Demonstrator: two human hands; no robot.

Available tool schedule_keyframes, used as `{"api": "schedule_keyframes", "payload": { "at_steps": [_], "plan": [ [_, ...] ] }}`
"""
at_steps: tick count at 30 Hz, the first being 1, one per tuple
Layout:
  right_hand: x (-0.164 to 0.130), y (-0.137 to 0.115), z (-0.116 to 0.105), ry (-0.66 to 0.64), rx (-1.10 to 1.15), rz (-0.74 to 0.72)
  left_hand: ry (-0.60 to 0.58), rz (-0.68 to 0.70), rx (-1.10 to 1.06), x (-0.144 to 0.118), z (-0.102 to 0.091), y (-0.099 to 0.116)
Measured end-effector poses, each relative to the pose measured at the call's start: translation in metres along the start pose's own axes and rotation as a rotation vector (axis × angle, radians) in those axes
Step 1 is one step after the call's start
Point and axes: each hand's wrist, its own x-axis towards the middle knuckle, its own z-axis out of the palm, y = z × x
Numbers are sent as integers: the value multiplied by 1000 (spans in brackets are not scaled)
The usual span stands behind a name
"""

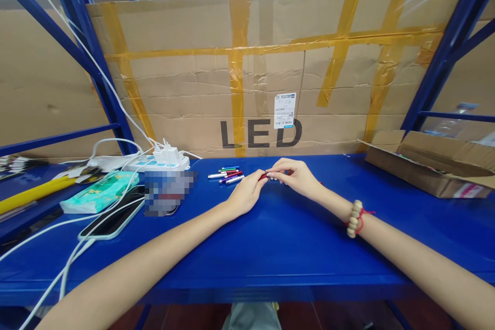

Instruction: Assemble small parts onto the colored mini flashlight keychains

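Between my two hands, above the middle of the table, is a slim red pen (263, 176) with a silvery end, mostly covered by fingers. My left hand (246, 195) is closed around its body. Thumb and fingers of my right hand (294, 178) pinch at the silvery end, so both hands meet on it. Just left of them lies a small pile of pens (229, 176) in silver, red, blue, green and purple. A bit of something red peeks out behind my right wrist, too hidden to name.
A blue metal table (255, 247) carries a power strip (162, 162) with white cables, a tissue pack (99, 193) and a phone (114, 216) at left. An open cardboard box (429, 178) stands at right. A large cardboard sheet (185, 98) closes off the back.
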Motion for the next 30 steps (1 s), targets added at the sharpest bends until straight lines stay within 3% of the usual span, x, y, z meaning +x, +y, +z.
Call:
{"api": "schedule_keyframes", "payload": {
  "at_steps": [7, 23, 30],
  "plan": [
    [1, -3, -2, -5, 81, 151, -25, 17, -112, -3, 0, 0],
    [-5, -6, 6, -53, 177, 383, -12, -24, 131, -7, -1, 4],
    [-4, -3, 13, 11, 89, 296, -47, -123, 233, -3, -1, 6]
  ]
}}
